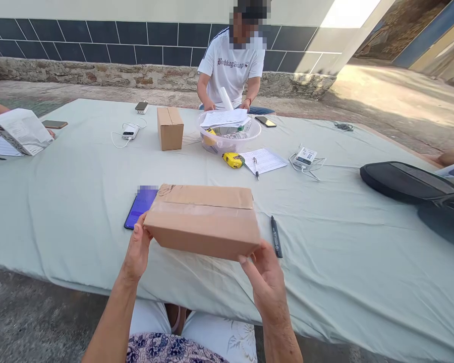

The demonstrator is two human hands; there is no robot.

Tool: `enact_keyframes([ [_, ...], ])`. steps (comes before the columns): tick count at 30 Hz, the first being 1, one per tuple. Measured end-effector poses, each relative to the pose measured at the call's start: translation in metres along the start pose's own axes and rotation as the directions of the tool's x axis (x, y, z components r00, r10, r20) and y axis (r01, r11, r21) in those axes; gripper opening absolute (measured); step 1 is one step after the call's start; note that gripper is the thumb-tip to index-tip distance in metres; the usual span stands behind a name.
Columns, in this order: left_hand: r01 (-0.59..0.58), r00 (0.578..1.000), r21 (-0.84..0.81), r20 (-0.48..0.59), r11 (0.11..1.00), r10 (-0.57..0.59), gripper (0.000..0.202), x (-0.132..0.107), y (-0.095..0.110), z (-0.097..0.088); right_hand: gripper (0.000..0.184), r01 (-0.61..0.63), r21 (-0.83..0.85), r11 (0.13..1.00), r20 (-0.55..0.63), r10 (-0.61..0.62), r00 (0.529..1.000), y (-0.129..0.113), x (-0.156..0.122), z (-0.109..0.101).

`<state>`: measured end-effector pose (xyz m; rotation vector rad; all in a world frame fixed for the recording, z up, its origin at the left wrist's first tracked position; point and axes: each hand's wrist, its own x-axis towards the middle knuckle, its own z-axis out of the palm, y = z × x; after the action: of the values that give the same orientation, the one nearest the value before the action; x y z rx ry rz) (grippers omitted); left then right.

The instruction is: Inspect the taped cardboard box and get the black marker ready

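The long brown box (202, 222) has shiny tape along its top and a black scribble near its top left corner. It is mid-frame, tipped, between two hands. The left hand (136, 252) pinches its left end; the right hand (267, 282) pinches its lower right corner.

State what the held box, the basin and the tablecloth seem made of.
Held box: matt brown cardboard, judging by its folded edges and flap seam. Basin: probably plastic, smooth and translucent; contents show through its wall. Tablecloth: likely fabric, matt pale green, softly wrinkled.
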<state>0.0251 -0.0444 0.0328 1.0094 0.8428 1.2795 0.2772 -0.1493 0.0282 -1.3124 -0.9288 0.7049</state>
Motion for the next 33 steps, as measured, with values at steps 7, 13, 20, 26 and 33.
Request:
enact_keyframes([
  [7,-0.007,1.000,0.004,0.024,1.000,0.007,0.064,-0.003,0.002,0.001,0.043,0.025,-0.084,0.996,0.047,-0.021,0.999,0.009,0.002,-0.006],
  [13,0.042,0.999,0.012,0.025,0.999,-0.043,0.060,-0.006,0.003,0.008,0.050,-0.023,-0.082,0.996,-0.005,0.023,1.000,0.013,0.002,-0.005],
  [20,0.047,0.999,0.024,-0.004,0.999,-0.047,0.063,-0.006,0.008,0.009,0.066,-0.038,0.019,0.999,0.147,0.034,0.989,0.014,-0.003,-0.010],
  [26,0.067,0.998,0.032,0.016,0.997,-0.068,0.060,-0.007,0.009,0.007,0.067,-0.069,0.039,0.997,0.097,0.065,0.993,0.007,-0.005,-0.007],
  [33,0.048,0.998,0.001,-0.033,0.999,-0.048,0.059,-0.006,0.008,0.004,0.054,-0.071,0.059,0.996,0.133,0.062,0.989,0.007,-0.005,-0.004],
])
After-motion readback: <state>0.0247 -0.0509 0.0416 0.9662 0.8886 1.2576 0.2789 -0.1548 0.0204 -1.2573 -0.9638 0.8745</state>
